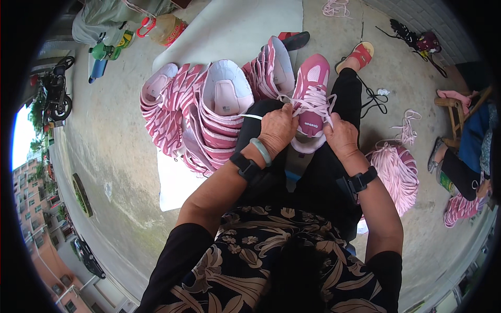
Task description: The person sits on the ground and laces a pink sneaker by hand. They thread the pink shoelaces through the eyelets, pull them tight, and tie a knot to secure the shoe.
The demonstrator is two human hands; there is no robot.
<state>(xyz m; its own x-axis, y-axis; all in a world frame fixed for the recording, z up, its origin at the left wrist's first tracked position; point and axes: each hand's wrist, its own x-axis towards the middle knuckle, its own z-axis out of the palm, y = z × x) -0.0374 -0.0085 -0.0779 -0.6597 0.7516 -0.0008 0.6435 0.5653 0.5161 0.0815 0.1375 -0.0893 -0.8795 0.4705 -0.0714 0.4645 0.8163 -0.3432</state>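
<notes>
Pink sneaker (311,96) lies on your lap, toe pointing away from you, with its heel end towards your body and its pale pink laces (313,102) crossing the tongue. In the head view, the only one here, your left hand (277,129) sits closed on the shoe's left side, fingers pinched on the lace where a white strand (250,117) runs off to the left. Your right hand (341,135) is closed on the right side of the shoe, gripping its edge and the lace there. Both wrists carry black bands, and the left also wears a pale green bangle (261,152).

To lace well, I judge you should keep the shoe pressed steady against your thighs with the right hand while the left draws the strand through, and pull each crossing evenly so the rows lie flat and neither end runs short.

Both forearms come up from the lower edge and angle inward, elbows out, wrists bent down over the shoe, the hands close together with only the shoe between them.

On the concrete floor to your left, a white sheet (172,182) carries a row of pink shoes (198,112) packed side by side, touching your left knee. A heap of pink laces (396,172) lies on the floor just beside your right leg. Another person's legs (459,167) show near the right edge.
</notes>
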